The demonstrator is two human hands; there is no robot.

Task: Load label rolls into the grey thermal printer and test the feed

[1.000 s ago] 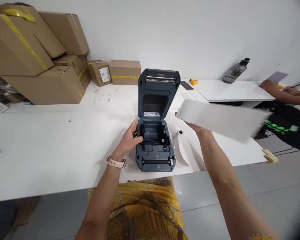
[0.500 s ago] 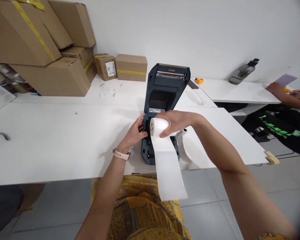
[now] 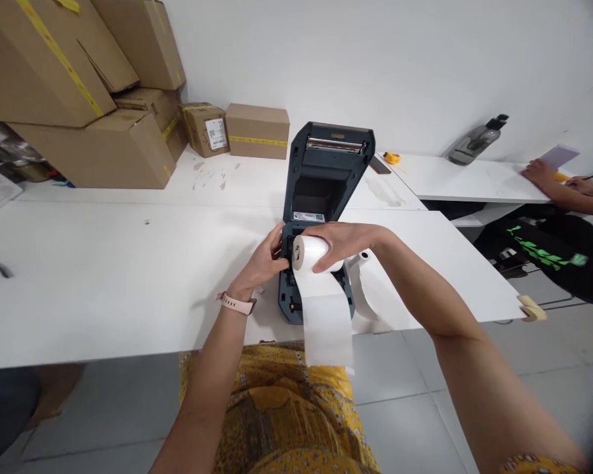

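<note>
A dark label printer [image 3: 287,306] stands on the white table with its lid [image 3: 321,168] raised. My right hand [image 3: 344,241] grips a white label roll [image 3: 308,254] from above, over the open printer bay. From the roll, a loose strip of labels [image 3: 328,329] hangs down past the table's front edge. My left hand [image 3: 264,264] holds the printer's left side, thumb reaching inside beside the roll's end. The roll and my hands hide much of the bay. Right of the printer lies a small core with curled backing paper [image 3: 363,289].
Cardboard boxes [image 3: 128,148] are stacked at the back left, with a smaller box [image 3: 257,131] nearer the printer. A yellow tape measure [image 3: 392,157] and a bottle [image 3: 477,141] stand at the back right. Another person's hands [image 3: 546,176] work at the far right.
The label roll has shifted slightly left and down within the printer. Its hanging strip has swung left and its free end sits higher. My left hand stays at the printer's side.
</note>
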